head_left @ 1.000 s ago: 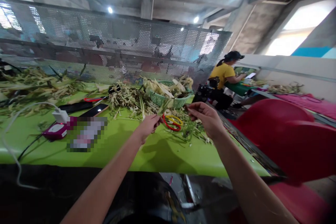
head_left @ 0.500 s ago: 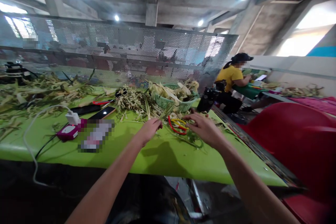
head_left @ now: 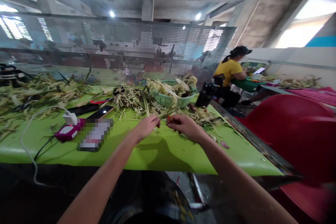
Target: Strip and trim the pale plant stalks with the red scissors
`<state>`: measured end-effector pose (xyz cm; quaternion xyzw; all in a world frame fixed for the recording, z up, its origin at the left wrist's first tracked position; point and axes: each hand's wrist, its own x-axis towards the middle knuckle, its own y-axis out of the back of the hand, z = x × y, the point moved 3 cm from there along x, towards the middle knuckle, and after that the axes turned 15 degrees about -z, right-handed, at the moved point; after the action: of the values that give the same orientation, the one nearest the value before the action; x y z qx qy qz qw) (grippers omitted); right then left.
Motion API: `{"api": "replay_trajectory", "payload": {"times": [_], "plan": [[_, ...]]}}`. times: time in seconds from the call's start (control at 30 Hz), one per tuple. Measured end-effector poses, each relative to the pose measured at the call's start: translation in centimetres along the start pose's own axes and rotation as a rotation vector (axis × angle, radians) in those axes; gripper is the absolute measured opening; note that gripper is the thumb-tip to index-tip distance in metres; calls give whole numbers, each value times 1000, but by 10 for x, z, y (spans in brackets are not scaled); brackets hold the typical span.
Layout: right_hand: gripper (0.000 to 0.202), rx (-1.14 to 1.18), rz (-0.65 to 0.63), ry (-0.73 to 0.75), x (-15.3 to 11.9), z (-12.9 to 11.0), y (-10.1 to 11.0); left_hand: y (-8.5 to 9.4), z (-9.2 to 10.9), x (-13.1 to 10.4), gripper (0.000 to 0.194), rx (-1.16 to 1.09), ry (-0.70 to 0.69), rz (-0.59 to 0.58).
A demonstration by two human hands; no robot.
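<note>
My left hand (head_left: 148,127) is closed on a green husk strip (head_left: 167,112) that sticks out to the upper right. Just right of it, my right hand (head_left: 181,126) has its fingers pinched together, with a bit of red and yellow showing at the fingertips. What that piece is cannot be made out clearly. Behind both hands stands a green basket (head_left: 172,100) heaped with pale husks. A pile of dried husk pieces (head_left: 131,102) lies left of the basket, and more scraps (head_left: 207,115) lie to its right.
Phones (head_left: 101,112), a magenta power box (head_left: 68,131) with a white plug and cable, and husk piles lie on the left of the green table (head_left: 126,154). A black bottle-like object (head_left: 205,95) stands right of the basket. Red chairs (head_left: 291,129) and a person in yellow are at right.
My right hand has moved left, close to my left hand, and its fingers have closed. The red and yellow loops that lay beside it are now mostly out of sight. The view has shifted slightly.
</note>
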<state>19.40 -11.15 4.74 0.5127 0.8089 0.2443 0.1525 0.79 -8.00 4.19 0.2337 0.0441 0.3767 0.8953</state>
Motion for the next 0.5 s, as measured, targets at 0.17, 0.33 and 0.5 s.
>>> {"api": "replay_trajectory", "payload": {"times": [0.17,0.33,0.5], "plan": [[27,-76,83,-161,-25,51,39,38,13,-12,25,-352,-2,133],[31,-117,220,-189,-51,91,71,80,25,-21,25,-509,-89,279],[24,-210,278,-207,-61,99,87,91,29,-26,25,-497,-162,376]]}}
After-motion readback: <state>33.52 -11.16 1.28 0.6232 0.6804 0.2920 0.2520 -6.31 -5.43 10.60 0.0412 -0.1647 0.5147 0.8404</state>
